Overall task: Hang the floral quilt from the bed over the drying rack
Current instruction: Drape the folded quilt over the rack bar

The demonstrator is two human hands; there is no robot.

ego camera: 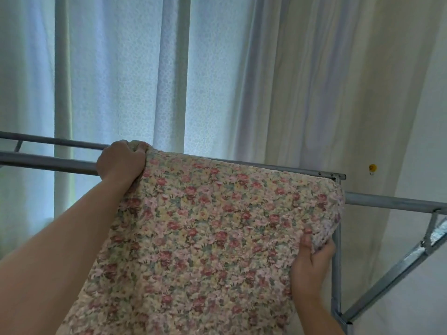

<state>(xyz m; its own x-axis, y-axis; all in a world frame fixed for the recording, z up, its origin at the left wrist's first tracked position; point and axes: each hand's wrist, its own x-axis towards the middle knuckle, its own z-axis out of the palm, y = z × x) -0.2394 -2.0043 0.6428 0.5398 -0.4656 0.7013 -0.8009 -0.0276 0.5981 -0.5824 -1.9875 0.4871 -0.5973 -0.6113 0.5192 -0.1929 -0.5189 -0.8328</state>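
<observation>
The floral quilt (205, 226) lies draped over the drying rack (48, 163) rails. The left hand (121, 160), at ten o'clock, pinches its top corner to anchor it; the right hand (312, 264), at four o'clock, clutches the side edge, probably to spread it flat.

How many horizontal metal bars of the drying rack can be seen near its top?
2. The far bar runs behind the left hand; the near bar runs under the floral quilt, reappearing at right. Others may be hidden.
</observation>
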